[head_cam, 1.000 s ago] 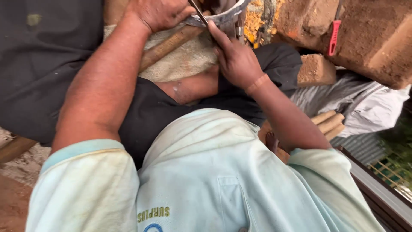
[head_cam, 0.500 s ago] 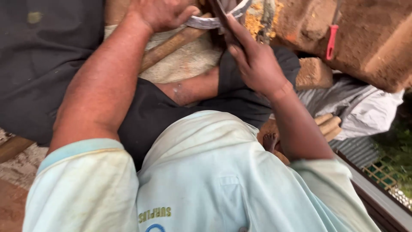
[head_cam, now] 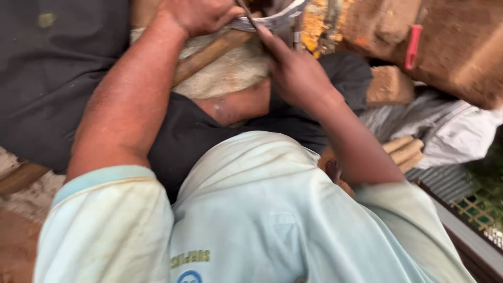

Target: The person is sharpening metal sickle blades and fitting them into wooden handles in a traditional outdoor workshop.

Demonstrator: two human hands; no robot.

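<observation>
The dark cloth [head_cam: 57, 78] is filling the upper left, and the person's pale shirt [head_cam: 272, 220] is taking up the bottom of the view. Reddish blocks [head_cam: 461, 47] are sitting at the upper right, with a grey sheet [head_cam: 445, 126] bunching below them. A wooden handle [head_cam: 209, 55] is slanting from lower left up to upper right, lying across a pale stone [head_cam: 230, 73].

Now the hands, both working at the top edge. The left hand [head_cam: 199, 15] is clamping down, fingers curled shut on the metal blade [head_cam: 267, 21], a curved grey strip running roughly left to right and passing out of view at the top. The right hand [head_cam: 298, 73] is coming up from below, fingers [head_cam: 267, 39] extended and pressing a thin dark tool [head_cam: 246, 13] against that blade; the grip itself is partly hidden, so I cannot tell how tightly it is closing. The blade is lying just above the right fingers and touching the left, so the left hand is the nearer one. A red clip [head_cam: 413, 46] is hanging off to the right.
</observation>
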